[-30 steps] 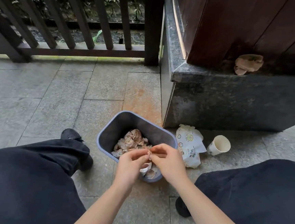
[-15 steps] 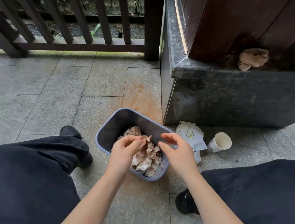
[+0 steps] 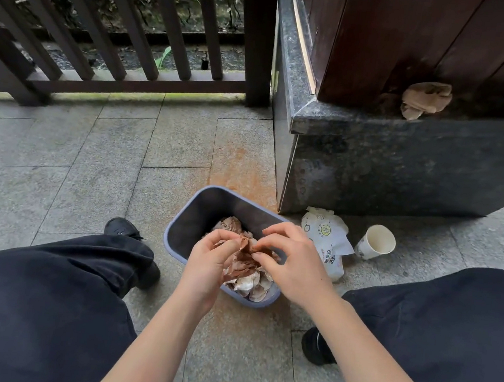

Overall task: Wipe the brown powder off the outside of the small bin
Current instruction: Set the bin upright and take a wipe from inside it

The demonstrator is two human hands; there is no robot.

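Above the small bin (image 3: 179, 239) on the near floor: both hands, left hand (image 3: 208, 263) and right hand (image 3: 296, 264), pinching a brown-stained tissue (image 3: 243, 258); likely discarding step; next, fresh wipe for outer wall.

The small bin (image 3: 193, 228), blue-grey plastic with a rounded rectangular rim, stands upright on the stone floor (image 3: 101, 159) between the person's knees. It holds crumpled tissues (image 3: 248, 285), white below, and a brown-stained tissue (image 3: 243, 258) raised above the rim.
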